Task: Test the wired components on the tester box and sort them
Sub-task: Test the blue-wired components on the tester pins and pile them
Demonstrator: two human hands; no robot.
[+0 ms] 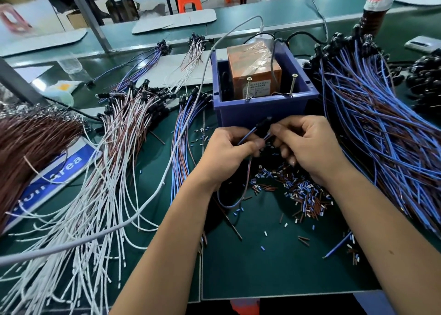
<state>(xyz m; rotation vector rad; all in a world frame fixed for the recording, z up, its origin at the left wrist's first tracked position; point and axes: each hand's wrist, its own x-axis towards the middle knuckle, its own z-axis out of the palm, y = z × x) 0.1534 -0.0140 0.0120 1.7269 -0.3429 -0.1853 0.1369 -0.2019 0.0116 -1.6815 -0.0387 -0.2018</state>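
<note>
A blue tester box (262,109) stands mid-table with an orange block (254,74) inside and two upright screws (248,88) at its front rim. Just in front of it, my left hand (226,152) and my right hand (307,147) both pinch one wired component (261,127), a small black head with blue and brown leads. The leads loop down below my left wrist. A big heap of blue-and-brown components (372,123) lies at the right. Smaller sorted bunches (186,133) lie left of the box.
White-and-brown wired bunches (114,171) fan across the left table, with a brown bundle (31,142) at the far left. Cut insulation bits (298,190) litter the green mat under my hands. A grey cable (167,162) crosses toward the box. A bottle (377,6) stands back right.
</note>
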